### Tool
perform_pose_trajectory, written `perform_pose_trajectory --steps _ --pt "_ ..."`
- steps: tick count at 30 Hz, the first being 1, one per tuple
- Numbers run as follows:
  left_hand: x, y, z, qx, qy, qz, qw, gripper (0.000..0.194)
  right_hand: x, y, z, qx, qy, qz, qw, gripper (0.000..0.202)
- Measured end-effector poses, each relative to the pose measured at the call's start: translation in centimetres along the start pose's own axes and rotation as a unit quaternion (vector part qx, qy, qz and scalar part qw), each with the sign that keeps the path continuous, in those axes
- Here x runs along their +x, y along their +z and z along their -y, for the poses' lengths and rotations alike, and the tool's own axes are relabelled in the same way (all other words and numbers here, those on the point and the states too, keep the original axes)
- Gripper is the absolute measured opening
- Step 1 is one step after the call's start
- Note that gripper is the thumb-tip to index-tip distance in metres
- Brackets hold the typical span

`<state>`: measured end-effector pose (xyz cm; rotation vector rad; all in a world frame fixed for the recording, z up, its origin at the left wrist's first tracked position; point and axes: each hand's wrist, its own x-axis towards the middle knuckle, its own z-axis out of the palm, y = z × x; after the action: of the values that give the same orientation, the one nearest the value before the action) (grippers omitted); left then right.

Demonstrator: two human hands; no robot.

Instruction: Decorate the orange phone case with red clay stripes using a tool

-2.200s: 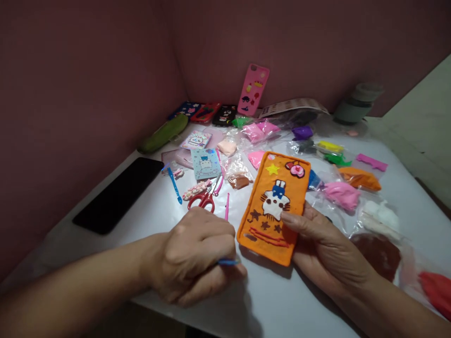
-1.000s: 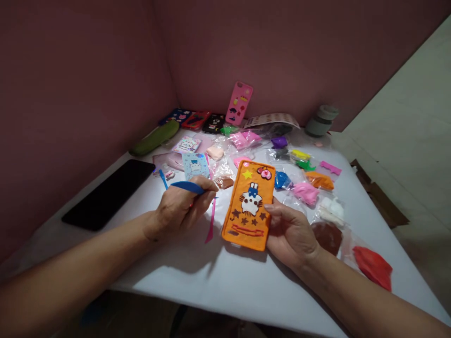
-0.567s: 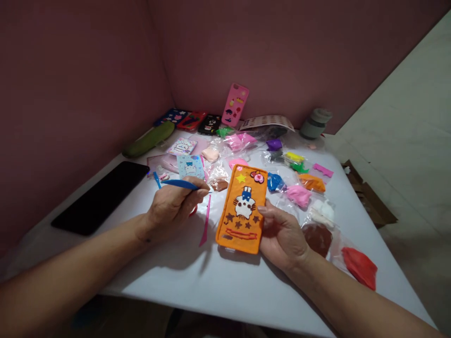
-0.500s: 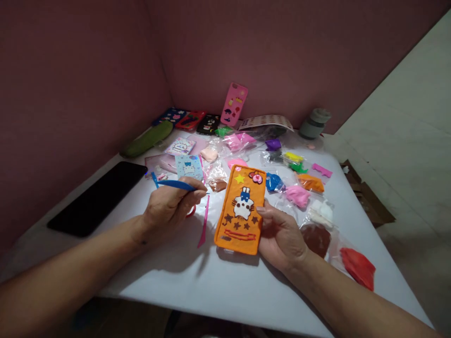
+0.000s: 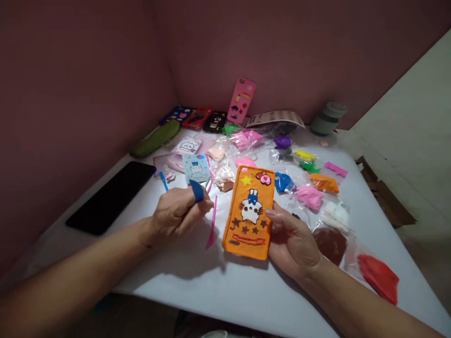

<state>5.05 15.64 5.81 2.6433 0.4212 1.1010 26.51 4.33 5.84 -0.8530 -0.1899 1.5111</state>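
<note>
My right hand (image 5: 294, 241) holds an orange phone case (image 5: 249, 211) by its right edge, tilted above the white table (image 5: 229, 286). The case carries a clay white cat with a blue bow, a yellow star, brown stars and a pink bow. My left hand (image 5: 176, 217) pinches a blue clay tool (image 5: 197, 190), its flat end pointing up, just left of the case. A pink clay tool (image 5: 212, 223) lies on the table between my hands.
Bags of coloured clay lie right of the case: pink (image 5: 310, 197), orange (image 5: 324, 183), white (image 5: 336, 213), brown (image 5: 331, 244), red (image 5: 378, 277). A black phone (image 5: 111, 197) rests at left. Decorated cases (image 5: 241, 101) and a grey jar (image 5: 327, 118) stand by the wall.
My left hand lifted from the table with the blue tool and turned it from lying sideways to flat end up. The orange case stayed in my right hand; the camera drew back.
</note>
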Motion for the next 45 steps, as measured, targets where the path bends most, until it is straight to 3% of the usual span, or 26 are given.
perform_pose_trajectory --steps 4,7,10,13,23,28,32,39,42,45 --pt "1.0 -0.6 -1.4 -0.071 0.059 0.061 0.994 0.019 -0.6 0.1 0.0 -0.015 -0.007 0.029 0.999 0.023" --pt "1.7 -0.4 -2.5 -0.082 0.109 0.088 0.987 0.045 -0.9 0.2 -0.1 -0.036 -0.004 0.053 0.998 0.027" --pt "1.9 0.2 -3.1 -0.075 0.148 0.098 0.981 0.048 -0.9 0.1 -0.1 -0.071 -0.004 0.036 0.997 0.034" --pt "1.8 0.6 -3.2 -0.069 0.159 0.106 0.979 0.047 -0.7 0.0 0.0 -0.083 -0.013 -0.004 0.996 0.028" --pt "1.8 0.1 -3.0 -0.06 0.156 0.138 0.976 0.052 -0.6 0.2 0.4 -0.127 -0.05 -0.083 0.987 0.026" --pt "1.8 0.0 -3.1 -0.058 0.158 0.157 0.973 0.057 -0.6 -0.3 -0.1 -0.147 -0.066 -0.125 0.979 0.035" --pt "1.8 -0.2 -3.1 -0.057 0.157 0.164 0.972 0.055 -0.8 -0.5 -0.2 -0.179 -0.075 -0.133 0.972 0.05" --pt "1.9 -0.2 -2.9 -0.058 0.144 0.17 0.973 0.049 -1.1 -0.1 -0.3 -0.176 -0.104 -0.124 0.971 0.055" --pt "2.0 -0.4 -3.0 -0.077 0.12 0.169 0.975 0.047 -1.0 0.3 -0.1 -0.144 -0.094 -0.12 0.978 0.049" --pt "2.0 -0.9 -3.2 -0.096 0.057 0.143 0.983 0.039 -0.7 0.6 0.1 -0.136 -0.082 -0.114 0.981 0.035"
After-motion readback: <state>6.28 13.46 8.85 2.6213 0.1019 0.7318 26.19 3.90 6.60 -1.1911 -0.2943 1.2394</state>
